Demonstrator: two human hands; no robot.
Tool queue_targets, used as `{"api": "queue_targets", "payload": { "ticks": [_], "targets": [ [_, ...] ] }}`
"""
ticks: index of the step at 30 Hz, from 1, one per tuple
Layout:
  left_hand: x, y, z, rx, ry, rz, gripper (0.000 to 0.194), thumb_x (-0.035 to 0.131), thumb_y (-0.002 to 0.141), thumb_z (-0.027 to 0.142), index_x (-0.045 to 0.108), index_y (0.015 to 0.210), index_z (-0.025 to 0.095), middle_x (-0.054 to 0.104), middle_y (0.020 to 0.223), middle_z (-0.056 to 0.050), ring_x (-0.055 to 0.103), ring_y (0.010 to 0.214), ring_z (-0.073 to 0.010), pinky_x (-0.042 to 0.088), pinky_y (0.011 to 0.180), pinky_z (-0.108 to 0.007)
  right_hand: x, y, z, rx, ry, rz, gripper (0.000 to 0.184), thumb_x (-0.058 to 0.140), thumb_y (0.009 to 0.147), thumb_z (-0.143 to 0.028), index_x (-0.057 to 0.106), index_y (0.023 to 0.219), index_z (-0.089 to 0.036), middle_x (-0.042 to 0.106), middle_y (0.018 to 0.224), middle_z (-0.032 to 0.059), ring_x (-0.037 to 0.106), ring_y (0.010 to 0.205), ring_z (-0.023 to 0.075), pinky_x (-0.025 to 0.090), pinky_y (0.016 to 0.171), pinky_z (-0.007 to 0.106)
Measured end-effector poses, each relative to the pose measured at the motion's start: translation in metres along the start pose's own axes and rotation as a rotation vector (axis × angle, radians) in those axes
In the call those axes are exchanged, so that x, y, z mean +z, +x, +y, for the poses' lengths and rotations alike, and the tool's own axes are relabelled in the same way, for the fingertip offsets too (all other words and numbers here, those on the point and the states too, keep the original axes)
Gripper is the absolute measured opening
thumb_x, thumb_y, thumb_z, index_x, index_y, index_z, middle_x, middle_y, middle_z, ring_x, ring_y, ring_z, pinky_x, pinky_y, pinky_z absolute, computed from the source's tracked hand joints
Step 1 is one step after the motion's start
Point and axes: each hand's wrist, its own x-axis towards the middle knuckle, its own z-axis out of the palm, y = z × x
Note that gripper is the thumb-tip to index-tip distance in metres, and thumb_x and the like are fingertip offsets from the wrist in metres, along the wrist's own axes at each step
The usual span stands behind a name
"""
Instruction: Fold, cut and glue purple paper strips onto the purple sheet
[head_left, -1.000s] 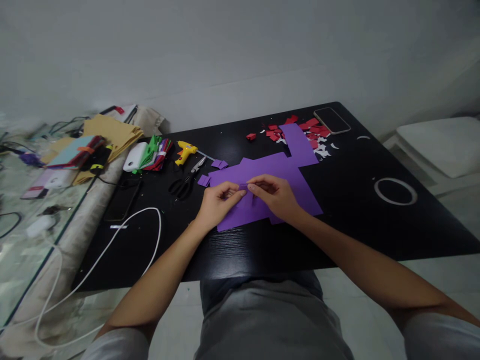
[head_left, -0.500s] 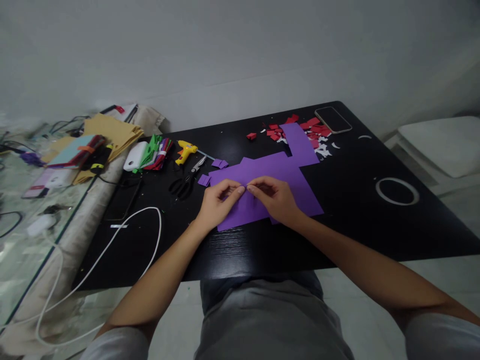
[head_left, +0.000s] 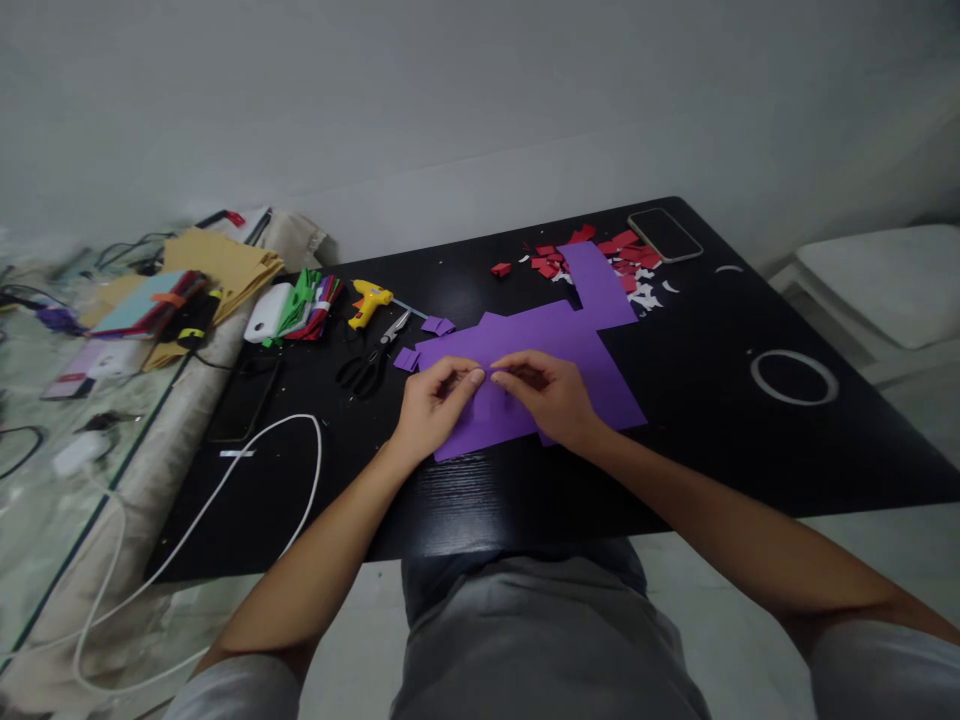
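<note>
Over the purple paper sheets point(head_left: 592, 375) my two hands meet almost fingertip to fingertip. My left hand point(head_left: 440, 402) is closed in a pinch of thumb and index finger. Facing it, my right hand point(head_left: 549, 397) pinches in the same way. Between the fingertips is what looks like a small piece of purple paper, mostly hidden by the fingers and hard to tell from the sheet below. Small folded purple paper pieces point(head_left: 407, 359) lie just left of the sheets. A purple strip point(head_left: 598, 285) overlaps them at the far right.
Left of the paper lie scissors point(head_left: 369, 365) and a yellow glue gun point(head_left: 370, 303). Red paper scraps point(head_left: 628, 255) and a phone point(head_left: 666, 235) are at the back right. A white ring point(head_left: 795, 400) lies on the right, a white cable point(head_left: 319, 460) on the left.
My hands stay in nearly the same place, still pinching, with only a slight shift of the fingertips. The view has moved very little.
</note>
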Motion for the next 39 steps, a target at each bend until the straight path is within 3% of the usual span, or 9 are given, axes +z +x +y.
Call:
{"api": "queue_targets", "payload": {
  "ticks": [8, 22, 29, 39],
  "targets": [
    [0.0012, -0.0003, -0.0011, 0.002, 0.026, 0.034, 0.026, 0.070, 0.095, 0.044, 0.076, 0.092, 0.018, 0.070, 0.072, -0.001, 0.056, 0.060, -0.0121, 0.045, 0.057, -0.024, -0.0024, 0.0050, -0.0014, 0.099, 0.088, -0.037, 0.031, 0.088, 0.075, -0.049, 0.079, 0.090, -0.024, 0.081, 0.091, 0.0031, 0.077, 0.086, 0.0205, 0.064, 0.083, 0.036],
    [0.0023, -0.0003, -0.0002, -0.042, -0.012, 0.024, 0.030, 0.069, 0.094, 0.048, 0.076, 0.090, 0.019, 0.068, 0.068, 0.000, 0.056, 0.060, -0.0126, 0.044, 0.056, -0.024, -0.0002, -0.0001, -0.0035, 0.017, -0.029, 0.035, 0.023, 0.085, 0.080, -0.046, 0.080, 0.087, -0.025, 0.082, 0.089, 0.0028, 0.077, 0.085, 0.0215, 0.064, 0.082, 0.038],
    [0.0049, -0.0004, 0.0012, -0.078, -0.115, 0.023, 0.034, 0.076, 0.089, 0.052, 0.078, 0.097, 0.019, 0.079, 0.083, -0.004, 0.071, 0.071, -0.0162, 0.058, 0.069, -0.028, -0.0003, -0.0001, -0.0051, 0.028, -0.009, 0.050, 0.023, 0.086, 0.078, -0.047, 0.080, 0.086, -0.025, 0.083, 0.089, 0.0022, 0.077, 0.085, 0.0215, 0.064, 0.084, 0.037],
    [0.0017, -0.0003, 0.0026, -0.015, -0.002, 0.047, 0.027, 0.074, 0.092, 0.045, 0.079, 0.090, 0.019, 0.078, 0.077, -0.003, 0.068, 0.064, -0.0146, 0.055, 0.062, -0.026, 0.0012, -0.0010, -0.0046, 0.002, 0.002, 0.043, 0.024, 0.087, 0.077, -0.047, 0.081, 0.086, -0.026, 0.082, 0.088, 0.0020, 0.077, 0.084, 0.0218, 0.065, 0.082, 0.037]
  ]
}}
